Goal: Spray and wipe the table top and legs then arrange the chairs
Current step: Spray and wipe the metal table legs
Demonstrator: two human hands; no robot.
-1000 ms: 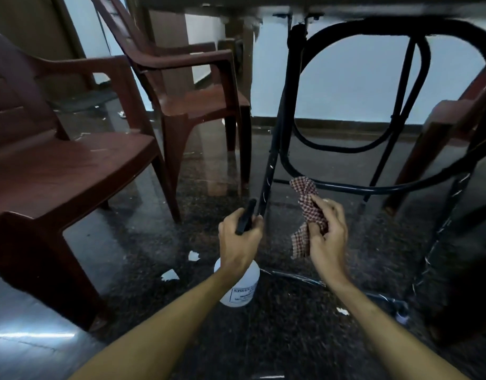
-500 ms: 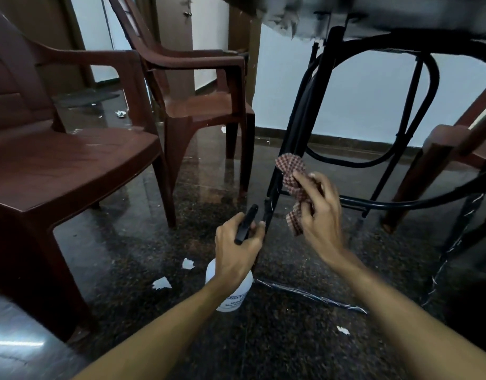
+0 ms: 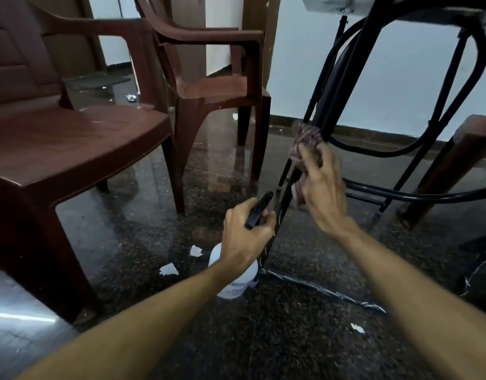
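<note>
I am low down, looking under the table [image 3: 401, 6]. Its black metal leg [image 3: 343, 67] slants down from the top right to the floor. My right hand [image 3: 322, 187] grips a red checked cloth [image 3: 305, 138] wrapped around that leg about halfway up. My left hand [image 3: 246, 237] holds a white spray bottle [image 3: 236, 281] by its black trigger head, just left of the leg's lower part, with the bottle near the floor. Two brown plastic chairs stand to the left, one near [image 3: 71, 149] and one farther back [image 3: 217, 89].
A third brown chair [image 3: 461, 160] shows at the right edge behind the curved black frame bars [image 3: 401, 196]. White paper scraps [image 3: 169, 270] lie on the dark glossy floor. A doorway [image 3: 222, 31] opens behind the far chair, and a white wall backs the table.
My right hand has slid the cloth up the table leg, from the lower crossbar to about halfway. The view has tilted upward. My left hand stays on the bottle.
</note>
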